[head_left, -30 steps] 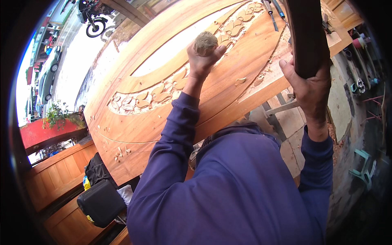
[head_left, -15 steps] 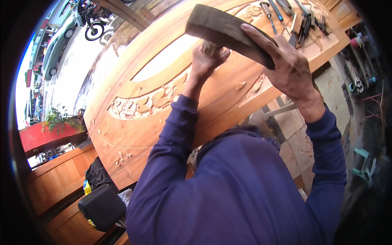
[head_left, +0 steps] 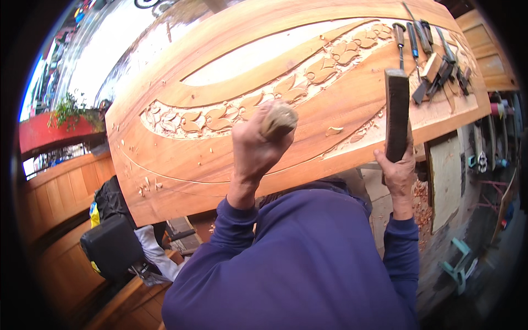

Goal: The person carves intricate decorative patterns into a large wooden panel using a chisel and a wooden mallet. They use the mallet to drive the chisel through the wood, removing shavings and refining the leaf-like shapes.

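Note:
My left hand [head_left: 254,151] is closed round a tool with a blunt round wooden end [head_left: 279,121] facing the camera; the rest of it is hidden. It is held over a large wooden panel [head_left: 203,159] with a long oval shape and a band of carved leaves [head_left: 319,71]. My right hand [head_left: 399,176] grips a long dark wooden block [head_left: 396,110] by its lower part, over the panel’s near edge at the right. Loose shavings [head_left: 333,131] lie on the wood.
Chisels and hand tools [head_left: 423,49] lie on the panel’s upper right. A black case [head_left: 107,247] and wooden panels [head_left: 60,184] are at left, near a red planter [head_left: 55,132]. A pale green stool [head_left: 456,264] and long boards stand low at the right.
The dark block has swung from above my left hand back to the right, now upright. My left hand and its tool sit lower in the view, which has shifted.

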`<act>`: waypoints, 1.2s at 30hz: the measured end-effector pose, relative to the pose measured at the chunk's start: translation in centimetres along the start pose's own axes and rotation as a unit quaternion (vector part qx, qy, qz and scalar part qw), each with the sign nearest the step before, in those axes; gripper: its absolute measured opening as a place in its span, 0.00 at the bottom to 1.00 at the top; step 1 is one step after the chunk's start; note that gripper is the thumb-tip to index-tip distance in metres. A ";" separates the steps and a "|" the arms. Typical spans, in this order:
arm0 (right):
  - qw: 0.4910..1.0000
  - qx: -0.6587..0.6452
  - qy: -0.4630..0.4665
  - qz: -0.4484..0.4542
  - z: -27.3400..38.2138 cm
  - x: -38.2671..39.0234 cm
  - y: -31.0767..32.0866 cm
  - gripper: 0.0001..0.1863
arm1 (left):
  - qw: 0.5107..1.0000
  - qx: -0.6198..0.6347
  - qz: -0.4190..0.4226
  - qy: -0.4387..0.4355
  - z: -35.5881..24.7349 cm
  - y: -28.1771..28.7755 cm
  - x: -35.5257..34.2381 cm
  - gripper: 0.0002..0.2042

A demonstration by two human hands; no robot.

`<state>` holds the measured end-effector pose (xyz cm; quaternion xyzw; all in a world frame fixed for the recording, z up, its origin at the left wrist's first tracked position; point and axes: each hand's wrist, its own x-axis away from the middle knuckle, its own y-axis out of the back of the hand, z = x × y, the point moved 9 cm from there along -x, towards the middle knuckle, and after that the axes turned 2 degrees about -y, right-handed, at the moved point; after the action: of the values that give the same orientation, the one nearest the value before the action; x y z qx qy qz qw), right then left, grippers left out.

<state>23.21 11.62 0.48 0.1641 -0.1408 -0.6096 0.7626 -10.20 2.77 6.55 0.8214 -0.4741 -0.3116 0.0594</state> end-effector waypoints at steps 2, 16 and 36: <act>0.998 -0.035 -0.029 0.040 -1.4 -0.8 -0.7 0.49 | 0.969 -0.191 0.132 0.080 2.1 -2.6 0.0 0.34; 0.928 -0.142 -0.164 0.303 -4.5 -5.6 -2.1 0.46 | 0.832 -0.343 0.188 0.393 4.8 -8.0 3.5 0.40; 0.941 -0.131 -0.188 0.249 -4.4 -5.9 -1.4 0.43 | 0.897 0.338 -0.260 0.120 5.7 2.8 -3.3 0.23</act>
<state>22.49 17.47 -4.24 -0.0954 -0.2368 -0.4330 0.8644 -16.69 5.12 4.60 0.9173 -0.3095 -0.0362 -0.2481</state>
